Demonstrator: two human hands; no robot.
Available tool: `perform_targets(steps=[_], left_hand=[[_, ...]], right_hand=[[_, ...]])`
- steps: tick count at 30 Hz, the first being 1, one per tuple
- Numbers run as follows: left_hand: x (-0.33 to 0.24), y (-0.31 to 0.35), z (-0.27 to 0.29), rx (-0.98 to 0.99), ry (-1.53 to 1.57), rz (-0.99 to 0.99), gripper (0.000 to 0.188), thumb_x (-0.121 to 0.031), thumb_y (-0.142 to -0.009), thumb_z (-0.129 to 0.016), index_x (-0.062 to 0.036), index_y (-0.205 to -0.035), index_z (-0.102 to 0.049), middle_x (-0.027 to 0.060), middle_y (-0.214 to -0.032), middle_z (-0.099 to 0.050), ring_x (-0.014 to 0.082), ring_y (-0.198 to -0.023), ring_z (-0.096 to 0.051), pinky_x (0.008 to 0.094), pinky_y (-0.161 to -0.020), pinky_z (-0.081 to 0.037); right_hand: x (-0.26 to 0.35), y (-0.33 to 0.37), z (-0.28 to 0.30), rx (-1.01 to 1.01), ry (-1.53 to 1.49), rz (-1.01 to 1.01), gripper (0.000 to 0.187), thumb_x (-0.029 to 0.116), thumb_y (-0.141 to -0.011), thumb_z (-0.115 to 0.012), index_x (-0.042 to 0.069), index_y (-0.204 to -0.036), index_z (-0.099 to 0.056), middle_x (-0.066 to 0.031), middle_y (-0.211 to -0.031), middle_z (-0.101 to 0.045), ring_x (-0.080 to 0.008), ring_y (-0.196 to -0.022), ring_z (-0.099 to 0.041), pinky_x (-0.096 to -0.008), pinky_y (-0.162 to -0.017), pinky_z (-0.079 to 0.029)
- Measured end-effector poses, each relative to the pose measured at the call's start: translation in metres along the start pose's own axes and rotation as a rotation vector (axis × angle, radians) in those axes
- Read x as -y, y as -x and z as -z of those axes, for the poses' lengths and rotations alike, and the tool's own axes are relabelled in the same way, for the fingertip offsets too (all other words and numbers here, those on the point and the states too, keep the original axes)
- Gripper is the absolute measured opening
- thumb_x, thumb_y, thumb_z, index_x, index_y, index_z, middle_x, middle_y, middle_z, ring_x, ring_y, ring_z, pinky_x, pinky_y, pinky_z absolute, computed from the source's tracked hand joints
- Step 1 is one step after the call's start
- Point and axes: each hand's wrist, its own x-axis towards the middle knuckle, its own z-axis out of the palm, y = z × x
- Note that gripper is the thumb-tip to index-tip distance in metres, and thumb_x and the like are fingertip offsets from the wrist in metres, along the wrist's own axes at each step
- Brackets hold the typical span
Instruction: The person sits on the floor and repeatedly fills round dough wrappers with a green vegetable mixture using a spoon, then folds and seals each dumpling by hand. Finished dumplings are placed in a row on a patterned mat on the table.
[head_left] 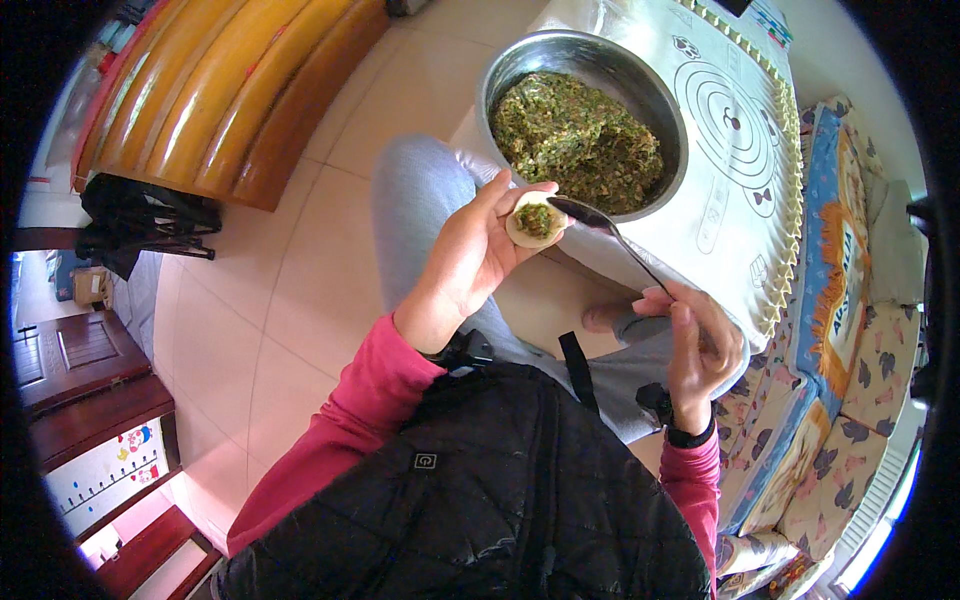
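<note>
A round dumpling wrapper [517, 239] rests on the fingers of my left hand [468, 252], which is turned palm up and curled under it. In its middle sits a small mound of green filling [534, 219]. My right hand [702, 342] grips the thin handle of a metal spoon [592, 216]. The spoon's bowl is at the wrapper's upper right edge; whether it touches cannot be made out. Just beyond both hands is a large metal bowl [668, 110], partly filled with a chopped green and brown filling mixture [580, 135].
The metal bowl stands at the near left of a table with a white printed mat [715, 215]. Several pleated dumplings [792, 190] line the mat's right edge. A patterned sofa [850, 460] is on the right. Curved yellow wooden furniture [215, 85] stands at the far left on the tiled floor [300, 240].
</note>
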Motion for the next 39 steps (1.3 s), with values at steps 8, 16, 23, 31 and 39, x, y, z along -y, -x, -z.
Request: perform_targets(steps=[8,16,23,31,39], left_hand=[[0.010,-0.002,-0.002,-0.022,-0.104,-0.013,0.059,-0.044,-0.100,-0.041,0.0068,-0.129,-0.049,0.0169,-0.124,-0.059,0.0234,-0.114,-0.058,0.0377,-0.099,-0.046],[0.012,-0.002,-0.001,-0.006,-0.099,0.008,0.053,-0.043,-0.101,-0.042,0.0054,-0.120,-0.055,0.0134,-0.119,-0.060,0.0212,-0.109,-0.059,0.0384,-0.097,-0.048],[0.010,-0.002,0.005,-0.017,0.020,0.017,0.047,-0.036,-0.102,-0.042,0.0056,-0.121,-0.054,0.0184,-0.119,-0.060,0.0256,-0.110,-0.060,0.0384,-0.097,-0.048],[0.000,0.002,0.013,-0.024,0.136,-0.102,0.049,-0.031,-0.103,-0.039,0.0119,-0.124,-0.048,0.0234,-0.124,-0.056,0.0302,-0.116,-0.056,0.0363,-0.105,-0.043],[-0.004,0.004,0.027,-0.105,0.205,-0.230,0.042,-0.018,-0.102,-0.035,0.0140,-0.128,-0.042,0.0248,-0.132,-0.049,0.0354,-0.125,-0.048,0.0430,-0.109,-0.040]], right_hand=[[0.010,-0.005,-0.017,-0.116,-0.213,-0.362,0.019,0.004,-0.096,-0.053,-0.009,-0.105,-0.063,-0.0165,-0.081,-0.068,-0.0201,-0.070,-0.069,-0.0276,-0.060,-0.056],[0.015,-0.008,-0.014,-0.198,-0.221,-0.265,0.019,0.004,-0.097,-0.051,-0.010,-0.103,-0.062,-0.0158,-0.076,-0.067,-0.0188,-0.061,-0.066,-0.0291,-0.057,-0.055],[0.014,-0.015,-0.004,-0.304,-0.132,-0.344,0.021,0.009,-0.097,-0.054,-0.009,-0.102,-0.063,-0.0152,-0.076,-0.068,-0.0182,-0.060,-0.066,-0.0271,-0.056,-0.053],[-0.043,-0.061,-0.012,-0.201,0.100,-0.148,0.019,0.008,-0.093,-0.060,-0.005,-0.105,-0.067,-0.0120,-0.083,-0.069,-0.0153,-0.069,-0.069,-0.0258,-0.064,-0.056],[-0.064,-0.070,-0.046,-0.133,0.187,-0.136,0.020,0.011,-0.092,-0.062,-0.004,-0.104,-0.067,-0.0122,-0.081,-0.070,-0.0148,-0.068,-0.070,-0.0250,-0.060,-0.055]])
